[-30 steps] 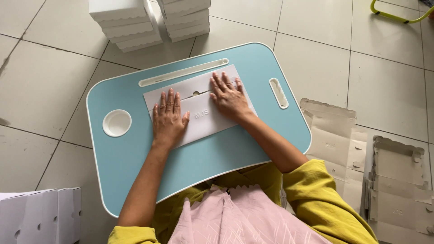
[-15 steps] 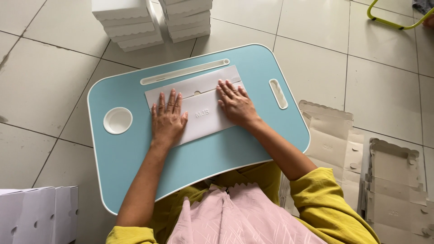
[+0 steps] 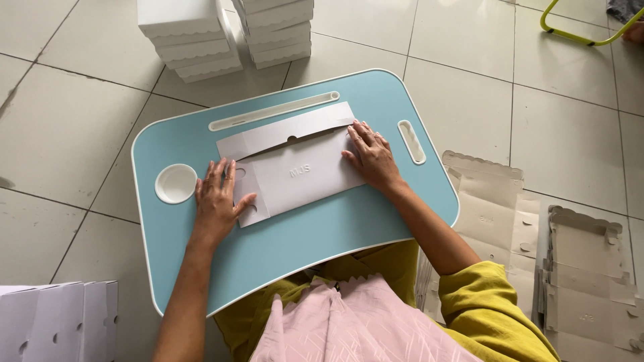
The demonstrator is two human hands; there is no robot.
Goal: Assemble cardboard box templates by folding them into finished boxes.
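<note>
Your left hand (image 3: pixel 216 201) and right hand (image 3: pixel 371 155) lie flat and apart, pressing opposite ends of the folded cardboard sheet (image 3: pixel 295 167) on the blue lap table (image 3: pixel 322 234). Uneven pressure could likely skew the crease or let the sheet slide.

Left hand (image 3: pixel 216 201) and right hand (image 3: pixel 372 156) lie palm-down, fingers spread, forearms extended.

On the light blue plastic worktop (image 3: pixel 315 234), you have free surface along the near edge. The round white cup recess (image 3: pixel 176 183) limits the left side. Stacked white cardboard boxes (image 3: pixel 225 30) block the tiled floor beyond.
</note>
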